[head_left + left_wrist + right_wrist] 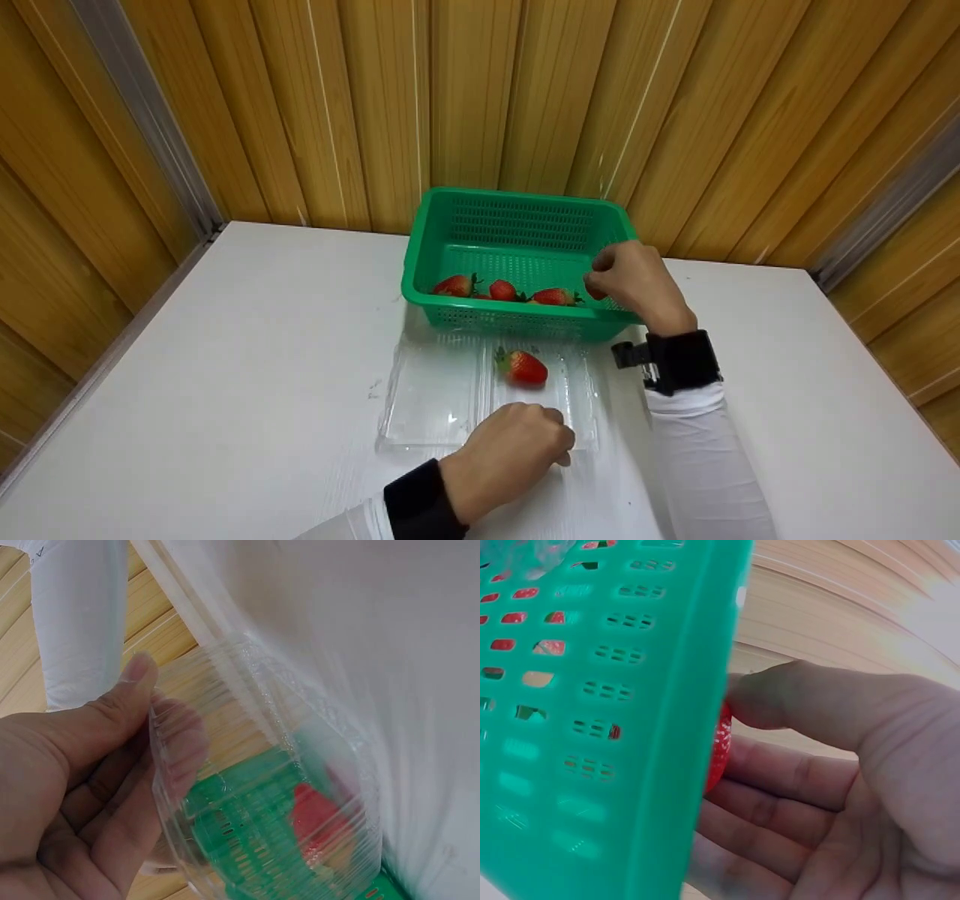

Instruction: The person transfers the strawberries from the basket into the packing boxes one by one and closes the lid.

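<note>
At the right end of the green plastic basket (525,313), my right hand (637,285) pinches a strawberry (720,748) between thumb and fingers, just inside the rim. Part of that berry is hidden by the basket wall in the right wrist view. My left hand (514,454) grips the near edge of a clear plastic container (431,405), thumb on one side and fingers on the other, as the left wrist view shows. One strawberry (525,369) lies in the right half of that container, its leaves to the left. Several more strawberries (553,296) lie along the basket's near side.
The basket stands at the back of the white table (262,360), close to a wood-patterned wall (472,97). Directly in front of it lies the container. More wood-patterned panels (67,202) rise at the left and right sides.
</note>
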Tool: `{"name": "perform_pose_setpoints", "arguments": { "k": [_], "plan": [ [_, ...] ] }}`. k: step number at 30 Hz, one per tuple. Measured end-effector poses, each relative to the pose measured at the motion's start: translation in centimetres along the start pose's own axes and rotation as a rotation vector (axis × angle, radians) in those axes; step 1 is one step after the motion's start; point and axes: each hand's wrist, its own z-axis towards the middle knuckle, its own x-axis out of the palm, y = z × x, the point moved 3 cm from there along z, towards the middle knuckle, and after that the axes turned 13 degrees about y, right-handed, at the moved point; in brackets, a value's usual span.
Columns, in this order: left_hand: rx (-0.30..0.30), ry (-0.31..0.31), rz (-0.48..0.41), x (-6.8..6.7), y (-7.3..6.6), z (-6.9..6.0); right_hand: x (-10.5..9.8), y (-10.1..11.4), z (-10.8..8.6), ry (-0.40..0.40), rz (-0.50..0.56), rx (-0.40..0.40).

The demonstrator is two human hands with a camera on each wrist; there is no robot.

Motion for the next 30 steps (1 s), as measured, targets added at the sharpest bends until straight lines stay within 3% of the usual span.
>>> {"name": "perform_pose_setpoints", "arguments": {
  "k": [16,30],
  "plan": [
    [0.0,0.028,-0.074,-0.1,0.3,0.1,-0.1,0.6,-1.3,-0.031,-0.033,-0.028],
    [-0.013,0.048,-0.092,0.0,0.3,0.2,-0.1,2.7,-2.7,-0.048,-0.031,-0.071]
  ]
}}
